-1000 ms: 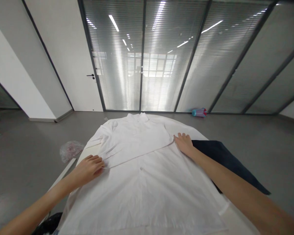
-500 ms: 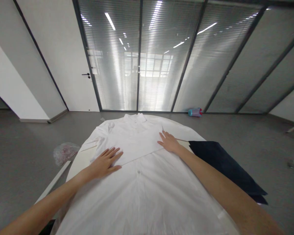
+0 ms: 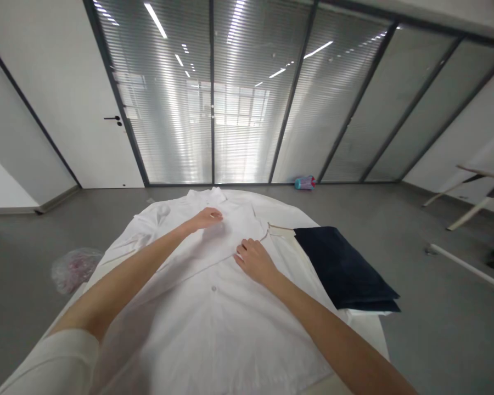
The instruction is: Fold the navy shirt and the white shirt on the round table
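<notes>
A white button shirt (image 3: pixel 214 318) lies spread on a white table (image 3: pixel 368 329), collar at the far end, with one side folded across its chest. My left hand (image 3: pixel 205 219) reaches far over the shirt and rests flat just below the collar (image 3: pixel 208 195), fingers stretched out. My right hand (image 3: pixel 253 259) sits at the middle of the shirt on the slanting folded edge, its fingers curled onto the cloth there. A shirt button (image 3: pixel 213 288) shows just below that edge.
A folded dark navy garment (image 3: pixel 341 266) lies on the table's right side, beside the shirt. On the grey floor are a crumpled plastic bag (image 3: pixel 72 269) at left and a blue-and-pink bottle (image 3: pixel 304 182) by the glass wall. Table legs (image 3: pixel 469 189) stand at right.
My left hand slid from the shirt's left side up toward the collar. My right hand moved from the right edge inward to the middle fold. The view swung right.
</notes>
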A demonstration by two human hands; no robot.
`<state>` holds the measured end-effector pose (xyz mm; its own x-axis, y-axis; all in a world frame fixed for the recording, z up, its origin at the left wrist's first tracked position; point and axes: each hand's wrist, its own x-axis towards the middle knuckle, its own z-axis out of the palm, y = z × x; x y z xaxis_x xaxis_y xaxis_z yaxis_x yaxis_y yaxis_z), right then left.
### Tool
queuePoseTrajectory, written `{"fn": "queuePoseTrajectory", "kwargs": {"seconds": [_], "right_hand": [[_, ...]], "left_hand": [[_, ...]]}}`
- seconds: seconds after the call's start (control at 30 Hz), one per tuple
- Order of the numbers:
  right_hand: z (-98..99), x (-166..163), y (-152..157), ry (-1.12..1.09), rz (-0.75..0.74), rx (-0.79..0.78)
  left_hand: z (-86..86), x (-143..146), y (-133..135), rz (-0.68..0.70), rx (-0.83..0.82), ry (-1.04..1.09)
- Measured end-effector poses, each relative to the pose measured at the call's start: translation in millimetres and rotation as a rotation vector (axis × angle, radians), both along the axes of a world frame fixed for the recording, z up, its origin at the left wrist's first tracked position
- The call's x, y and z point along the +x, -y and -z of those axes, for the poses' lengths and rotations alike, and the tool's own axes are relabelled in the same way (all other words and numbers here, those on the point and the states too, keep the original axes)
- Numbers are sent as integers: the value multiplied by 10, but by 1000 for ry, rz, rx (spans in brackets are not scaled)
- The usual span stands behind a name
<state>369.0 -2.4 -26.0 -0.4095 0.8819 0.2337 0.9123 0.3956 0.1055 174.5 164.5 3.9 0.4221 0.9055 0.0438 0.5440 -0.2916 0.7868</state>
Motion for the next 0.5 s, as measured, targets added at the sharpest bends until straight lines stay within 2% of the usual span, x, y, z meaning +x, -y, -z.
{"fn": "queuePoseTrajectory", "kwargs": {"seconds": [0.1,0.2,0.3,0.4,0.5], "right_hand": [[25,94,11,-40,140,22],[41,237,-40,-220,356,13],[101,401,-146,-533,494,-20],[177,560,-302,-814,515,-73],[194,670,-493,-1132,513,-215]], "left_hand": [[-51,605,-361,2,-28,44],[-52,1038,-623,-31,-42,55],[-4,1301,-823,-64,-45,25],[70,1459,-955,-56,-43,-11],[134,1562,-1031,3,-20,-7]]}}
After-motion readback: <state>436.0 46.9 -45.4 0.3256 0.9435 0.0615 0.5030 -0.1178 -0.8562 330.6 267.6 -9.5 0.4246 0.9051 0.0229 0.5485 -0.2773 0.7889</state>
